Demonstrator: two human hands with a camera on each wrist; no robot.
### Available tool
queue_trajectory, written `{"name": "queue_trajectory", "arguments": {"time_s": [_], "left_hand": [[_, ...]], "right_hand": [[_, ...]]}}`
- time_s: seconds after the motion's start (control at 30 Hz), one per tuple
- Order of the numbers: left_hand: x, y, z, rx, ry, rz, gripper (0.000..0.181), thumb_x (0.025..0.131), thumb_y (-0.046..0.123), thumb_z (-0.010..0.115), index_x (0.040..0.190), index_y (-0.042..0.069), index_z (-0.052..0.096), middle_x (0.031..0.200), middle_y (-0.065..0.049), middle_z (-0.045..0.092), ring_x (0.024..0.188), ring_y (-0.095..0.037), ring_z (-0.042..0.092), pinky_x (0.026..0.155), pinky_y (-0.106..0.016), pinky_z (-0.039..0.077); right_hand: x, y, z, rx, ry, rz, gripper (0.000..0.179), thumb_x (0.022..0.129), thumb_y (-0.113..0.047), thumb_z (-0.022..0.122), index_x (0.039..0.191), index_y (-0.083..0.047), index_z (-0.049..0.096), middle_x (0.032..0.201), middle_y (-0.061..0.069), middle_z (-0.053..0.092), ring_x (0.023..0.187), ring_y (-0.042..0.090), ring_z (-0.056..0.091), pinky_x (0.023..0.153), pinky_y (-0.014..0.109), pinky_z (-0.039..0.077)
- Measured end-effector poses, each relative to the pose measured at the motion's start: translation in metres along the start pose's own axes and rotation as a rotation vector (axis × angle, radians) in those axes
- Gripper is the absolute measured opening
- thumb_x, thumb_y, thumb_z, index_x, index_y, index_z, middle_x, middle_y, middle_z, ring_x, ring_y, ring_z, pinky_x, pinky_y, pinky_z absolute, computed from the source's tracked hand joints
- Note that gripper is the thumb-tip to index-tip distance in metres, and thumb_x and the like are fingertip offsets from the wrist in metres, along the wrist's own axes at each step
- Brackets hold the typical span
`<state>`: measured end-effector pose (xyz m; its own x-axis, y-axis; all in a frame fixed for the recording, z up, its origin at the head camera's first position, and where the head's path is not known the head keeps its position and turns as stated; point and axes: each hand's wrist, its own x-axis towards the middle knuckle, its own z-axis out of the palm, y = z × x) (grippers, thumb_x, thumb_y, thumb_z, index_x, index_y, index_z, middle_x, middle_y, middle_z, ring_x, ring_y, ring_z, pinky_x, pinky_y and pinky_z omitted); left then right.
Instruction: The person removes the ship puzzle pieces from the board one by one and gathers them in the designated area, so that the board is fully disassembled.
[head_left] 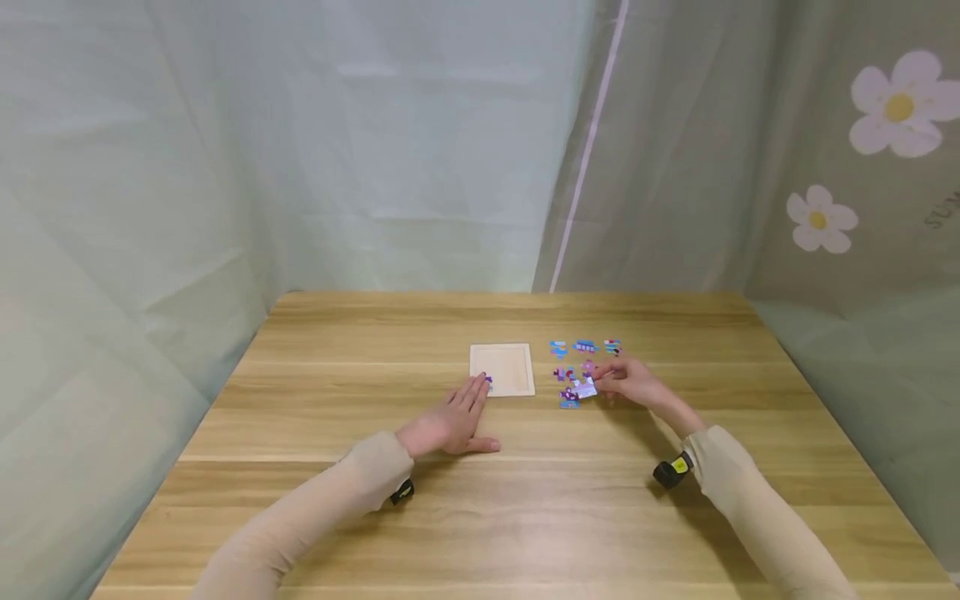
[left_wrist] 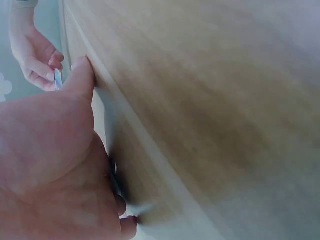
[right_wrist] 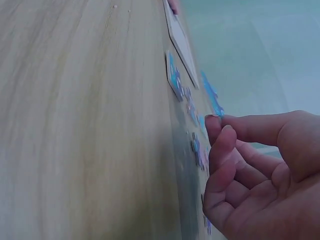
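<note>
My left hand (head_left: 459, 417) rests with straight fingers on the near left corner of a shallow square puzzle tray (head_left: 504, 345). A small purple puzzle piece (head_left: 489, 380) shows in that corner, partly covered by the fingertips. My right hand (head_left: 633, 383) pinches a light purple and blue jigsaw piece (head_left: 585, 387) between thumb and fingers. In the right wrist view the pinched jigsaw piece (right_wrist: 212, 95) stands tilted above the table, held by its edge. Several loose pieces lie around and beyond it, right of the tray.
A blue piece (head_left: 558, 347), a bus-like piece (head_left: 586, 346) and a striped piece (head_left: 613, 347) lie in the back row. Another blue-edged piece (head_left: 569, 404) lies nearest. The wooden table (head_left: 360, 342) is bordered by hanging curtains (head_left: 420, 167) at the back and sides.
</note>
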<state>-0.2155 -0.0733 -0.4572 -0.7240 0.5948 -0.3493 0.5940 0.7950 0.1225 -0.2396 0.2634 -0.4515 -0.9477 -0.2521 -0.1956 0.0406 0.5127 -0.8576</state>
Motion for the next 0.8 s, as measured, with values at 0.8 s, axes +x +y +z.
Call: {"name": "queue_trajectory", "arguments": {"time_s": [0.8], "left_hand": [[-0.003,0.004,-0.004,0.017,-0.004,-0.023,0.099,0.092,0.065,0.044,0.154,-0.003,0.005,0.162,-0.020,-0.001,0.151,-0.032,0.004,0.122,-0.046,0.019]], "right_hand": [[-0.008,0.013,-0.008,-0.134,0.046,0.067,0.019,0.084,-0.012,0.072,0.093,0.004,0.068,0.070,-0.003,0.062,0.064,0.009,0.055,0.058,0.020,0.048]]}}
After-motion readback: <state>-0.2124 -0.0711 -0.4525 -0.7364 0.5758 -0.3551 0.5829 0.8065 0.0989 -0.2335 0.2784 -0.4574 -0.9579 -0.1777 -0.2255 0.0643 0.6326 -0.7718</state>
